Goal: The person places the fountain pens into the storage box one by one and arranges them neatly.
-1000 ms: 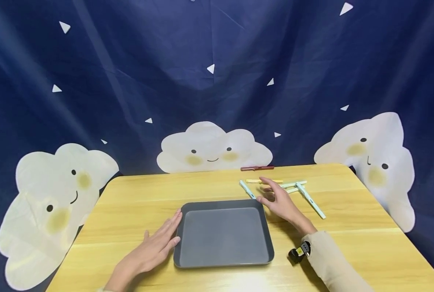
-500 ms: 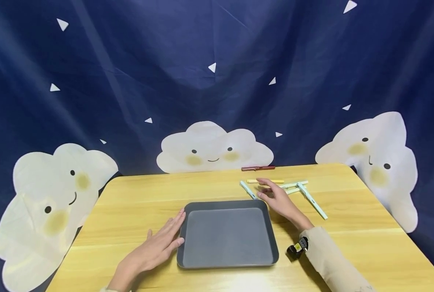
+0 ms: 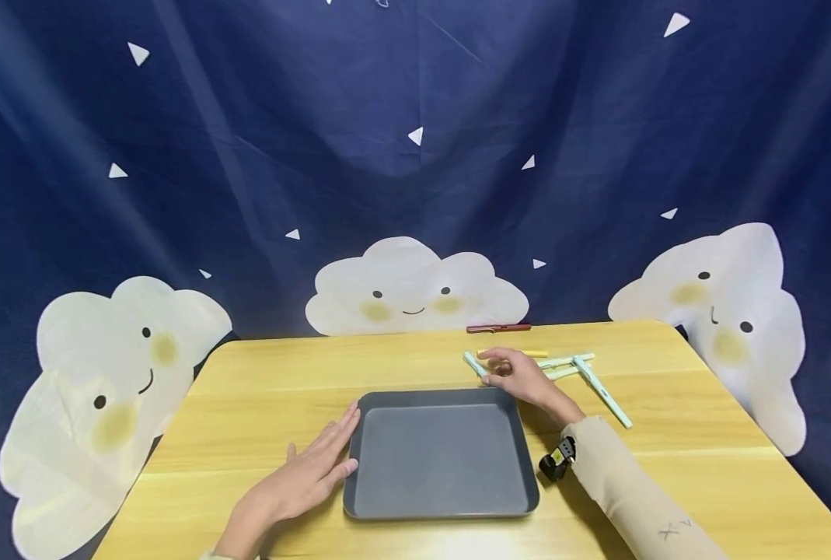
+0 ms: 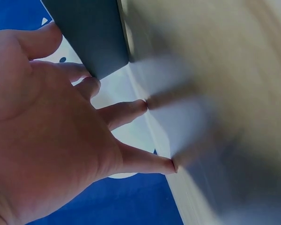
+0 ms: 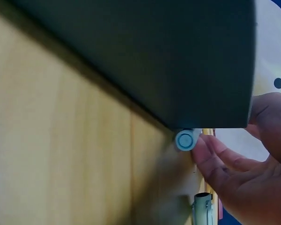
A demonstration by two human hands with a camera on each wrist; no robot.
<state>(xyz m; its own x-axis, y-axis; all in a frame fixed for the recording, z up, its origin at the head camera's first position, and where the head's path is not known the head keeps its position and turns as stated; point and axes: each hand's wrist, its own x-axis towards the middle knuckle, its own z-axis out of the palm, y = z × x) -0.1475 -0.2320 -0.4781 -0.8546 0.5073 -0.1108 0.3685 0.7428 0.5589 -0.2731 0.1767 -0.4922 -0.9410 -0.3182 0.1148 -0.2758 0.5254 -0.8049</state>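
Note:
A dark grey rectangular tray (image 3: 443,451) lies on the table. My left hand (image 3: 303,478) rests along its left side, fingers straight; in the left wrist view, the hand (image 4: 65,122) has two fingertips on the table beside the tray (image 4: 93,37). Beyond the tray's far right corner, my right hand (image 3: 520,377) bends over a light blue pen (image 3: 473,362). In the right wrist view, a fingertip touches the side of the pen (image 5: 184,140) near its end. The tray wall (image 5: 178,61) hides the thumb tip, so a pinch cannot be confirmed.
A yellow pen (image 3: 537,354) lies behind the right hand. To its right are pale green pens (image 3: 562,373) and a mint pen (image 3: 604,393) lying at angles. A dark red pen (image 3: 499,328) lies at the table's far edge, before a blue cloud-print curtain (image 3: 415,155).
My right hand has shifted slightly nearer the light blue pen, and its fingers have bent more. The left hand stays by the tray. The whole head view has shifted slightly.

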